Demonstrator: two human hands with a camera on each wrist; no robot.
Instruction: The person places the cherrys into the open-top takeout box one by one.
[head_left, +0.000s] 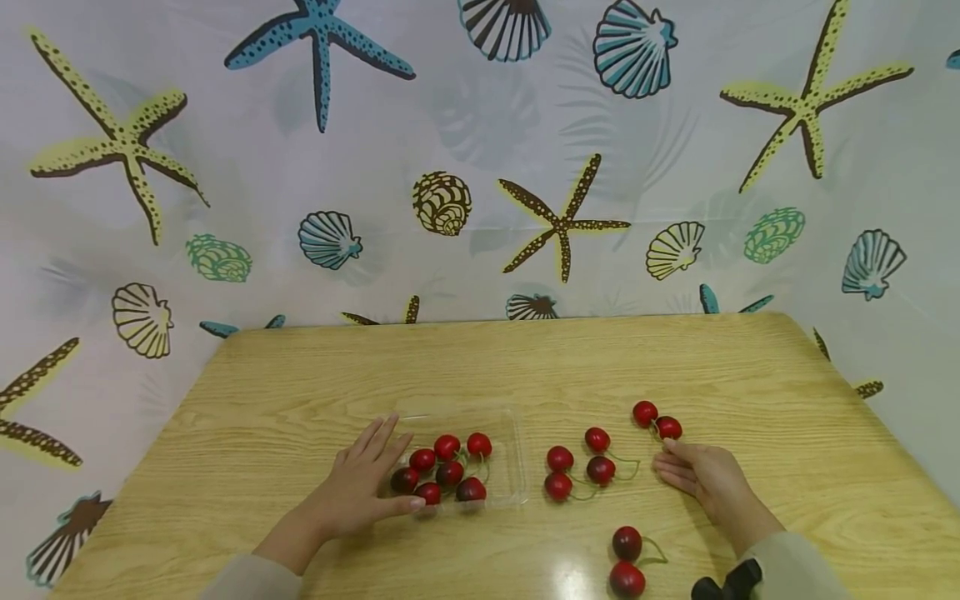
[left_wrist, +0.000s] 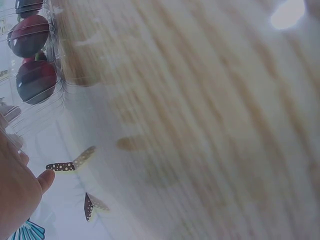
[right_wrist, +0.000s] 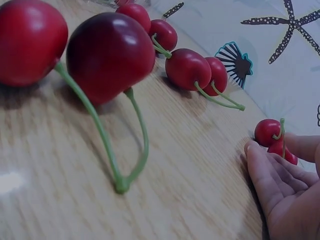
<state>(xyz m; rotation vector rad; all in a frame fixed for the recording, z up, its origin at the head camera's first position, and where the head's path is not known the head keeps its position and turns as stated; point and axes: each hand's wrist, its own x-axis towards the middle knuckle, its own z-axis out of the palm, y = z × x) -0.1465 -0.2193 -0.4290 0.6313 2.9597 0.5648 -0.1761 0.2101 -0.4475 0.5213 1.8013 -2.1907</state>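
Note:
My left hand [head_left: 363, 492] rests spread, fingers straight, on the left side of a clear plastic box [head_left: 517, 467]. Several red and dark-red cherries [head_left: 450, 473] lie inside. In the left wrist view, my left thumb [left_wrist: 46, 180] shows below the box. My right hand [head_left: 701, 475] reaches to a joined pair of cherries [head_left: 668, 427] at the back right. In the right wrist view, its fingertips [right_wrist: 254, 149] are close around this pair, and one finger meets the green stem [right_wrist: 282, 127]. Whether the stem is pinched is not clear.
Two cherry pairs [head_left: 600, 469] lie between the box and my right hand. Another pair [head_left: 627, 543] lies nearer the front of the wooden table [head_left: 300, 375]. A white cloth [head_left: 465, 275] with printed starfish and shells hangs behind and at the sides.

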